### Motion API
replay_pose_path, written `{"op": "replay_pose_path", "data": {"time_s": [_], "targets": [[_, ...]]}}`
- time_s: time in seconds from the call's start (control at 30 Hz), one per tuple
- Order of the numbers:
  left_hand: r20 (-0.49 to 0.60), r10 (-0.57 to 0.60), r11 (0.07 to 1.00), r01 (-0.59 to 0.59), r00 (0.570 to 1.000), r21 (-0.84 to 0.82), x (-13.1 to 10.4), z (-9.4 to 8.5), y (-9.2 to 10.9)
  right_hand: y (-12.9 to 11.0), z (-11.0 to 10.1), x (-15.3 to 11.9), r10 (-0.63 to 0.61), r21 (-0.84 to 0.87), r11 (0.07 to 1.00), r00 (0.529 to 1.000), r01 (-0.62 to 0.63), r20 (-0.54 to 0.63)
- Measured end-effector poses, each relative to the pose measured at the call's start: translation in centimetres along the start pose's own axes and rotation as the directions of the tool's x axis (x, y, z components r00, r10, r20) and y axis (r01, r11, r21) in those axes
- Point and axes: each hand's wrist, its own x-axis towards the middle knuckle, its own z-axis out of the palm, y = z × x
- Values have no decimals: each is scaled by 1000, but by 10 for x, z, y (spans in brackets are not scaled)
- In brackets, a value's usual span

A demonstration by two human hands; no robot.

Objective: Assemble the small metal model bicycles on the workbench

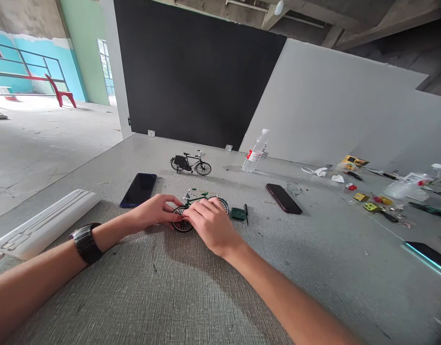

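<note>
Grey textured tabletop (134,297) supports the green model bicycle (197,197) at the frame's centre. Your left hand (153,211) pinches its front wheel (183,226); brace gently, sparing thin spokes. Whether your right hand (209,227) grips, you cannot tell. Just above stands a black bicycle (191,166).

Two bare hands, left (159,211) and right (210,224), grip a green miniature bicycle (191,203); a black one (190,164) stands beyond their grip.
</note>
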Motion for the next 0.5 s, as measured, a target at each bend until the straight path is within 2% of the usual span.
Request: {"op": "replay_pose_path", "data": {"time_s": [0.23, 0.5], "targets": [[-4, -4, 999, 4, 1000, -40, 0, 0, 1, 4, 0, -1, -23, 30, 999, 1000, 23, -2], [6, 10, 999, -10, 1000, -49, 1, -1, -2, 2, 6, 0, 100, 125, 988, 994, -93, -50]]}}
